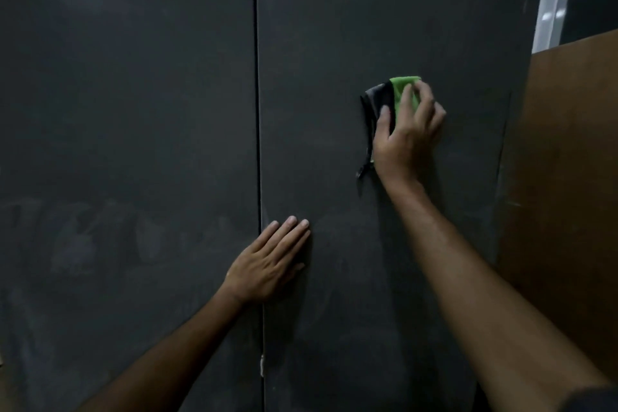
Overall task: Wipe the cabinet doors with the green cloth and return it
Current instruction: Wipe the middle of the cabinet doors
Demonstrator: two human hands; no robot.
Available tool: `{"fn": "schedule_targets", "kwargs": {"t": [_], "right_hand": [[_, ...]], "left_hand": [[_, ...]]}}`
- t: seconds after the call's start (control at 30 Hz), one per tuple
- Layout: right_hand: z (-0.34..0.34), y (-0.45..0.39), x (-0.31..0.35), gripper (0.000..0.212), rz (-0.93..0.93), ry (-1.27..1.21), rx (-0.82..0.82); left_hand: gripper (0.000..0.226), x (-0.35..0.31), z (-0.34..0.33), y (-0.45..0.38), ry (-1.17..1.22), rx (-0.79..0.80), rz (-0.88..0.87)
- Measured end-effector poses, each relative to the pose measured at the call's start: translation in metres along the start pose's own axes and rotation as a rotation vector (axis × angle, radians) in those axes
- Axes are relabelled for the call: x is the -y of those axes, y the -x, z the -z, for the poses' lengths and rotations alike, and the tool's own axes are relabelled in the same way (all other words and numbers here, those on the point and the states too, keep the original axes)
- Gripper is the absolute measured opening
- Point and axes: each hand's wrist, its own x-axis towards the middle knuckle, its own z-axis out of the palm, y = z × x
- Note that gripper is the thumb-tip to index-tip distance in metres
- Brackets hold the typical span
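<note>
Green and black fabric is seen under the right hand (pixel 406 130): the green cloth (pixel 406 90) is pressed flat against the right cabinet door (pixel 368 27), with the fingers spread over it and only slightly bent. A green part shows above the fingertips, and a dark part of the same cloth hangs out to the left of the thumb and below it. The left hand (pixel 271 261) is laid open on the same door, lower down and just right of the seam between the two doors; nothing is held in it, and it seems to be used only for steadying the door.

The wiping is judged to be in progress and not near its end. The surface around the right hand looks fairly even, but dull smears and dusty patches are seen on the left cabinet door (pixel 127 110), left of the left hand, and some also below it on the right door. So the lower part of the right door and probably the whole left door are left to be wiped. The place where the cloth must be returned is not shown. A brown board (pixel 568 144) stands to the right of the right hand.
</note>
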Motion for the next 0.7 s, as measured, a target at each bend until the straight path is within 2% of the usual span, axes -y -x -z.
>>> {"fn": "schedule_targets", "kwargs": {"t": [0.07, 0.1, 0.2, 0.23, 0.27, 0.3, 0.33, 0.4, 0.43, 0.47, 0.5, 0.53, 0.6, 0.63, 0.7], "right_hand": [[-0.009, 0.007, 0.022, 0.045, 0.089, -0.079, -0.019], [-0.014, 0.019, 0.03, 0.045, 0.236, -0.125, 0.008], [-0.011, 0.068, 0.019, 0.043, 0.917, -0.205, 0.215], [-0.005, 0.071, 0.001, 0.042, 1.047, -0.199, 0.272], [0.0, 0.067, -0.02, 0.041, 1.07, -0.194, 0.283], [0.003, 0.056, -0.041, 0.041, 0.996, -0.173, 0.248], [0.005, 0.039, -0.059, 0.04, 0.853, -0.138, 0.183], [0.004, -0.001, -0.072, 0.039, 0.431, -0.069, 0.05], [-0.001, -0.016, -0.061, 0.039, 0.241, -0.071, -0.001], [-0.006, -0.022, -0.039, 0.039, 0.134, -0.087, -0.032], [-0.01, -0.019, -0.014, 0.04, 0.138, -0.112, -0.035], [-0.012, -0.007, 0.007, 0.042, 0.245, -0.141, -0.002], [-0.013, 0.035, 0.02, 0.046, 0.626, -0.173, 0.153], [-0.008, 0.052, 0.007, 0.045, 0.787, -0.168, 0.218], [0.006, 0.056, -0.043, 0.044, 0.879, -0.166, 0.27]], "left_hand": [[0.064, 0.001, 0.001, 0.0, -0.009, -0.012, -0.004], [0.064, 0.001, 0.001, 0.0, -0.015, -0.016, -0.001], [0.063, 0.0, 0.002, -0.002, -0.03, -0.028, 0.001], [0.063, 0.0, 0.002, -0.002, -0.029, -0.033, 0.002], [0.063, 0.0, 0.002, -0.001, -0.028, -0.034, 0.004], [0.063, 0.0, 0.002, -0.001, -0.03, -0.031, 0.009], [0.064, 0.0, 0.001, -0.001, -0.033, -0.025, 0.014], [0.065, -0.001, 0.0, -0.001, -0.036, -0.01, 0.02], [0.066, -0.002, -0.001, -0.001, -0.036, -0.003, 0.022], [0.066, -0.002, -0.001, 0.0, -0.036, 0.001, 0.024], [0.066, -0.002, -0.001, 0.0, -0.036, 0.002, 0.026], [0.067, -0.001, -0.001, 0.0, -0.035, 0.003, 0.028], [0.067, 0.0, -0.002, 0.0, -0.034, 0.002, 0.024], [0.067, 0.0, -0.002, 0.0, -0.039, 0.002, 0.023], [0.065, -0.001, -0.002, 0.0, -0.047, 0.007, 0.029]]}}
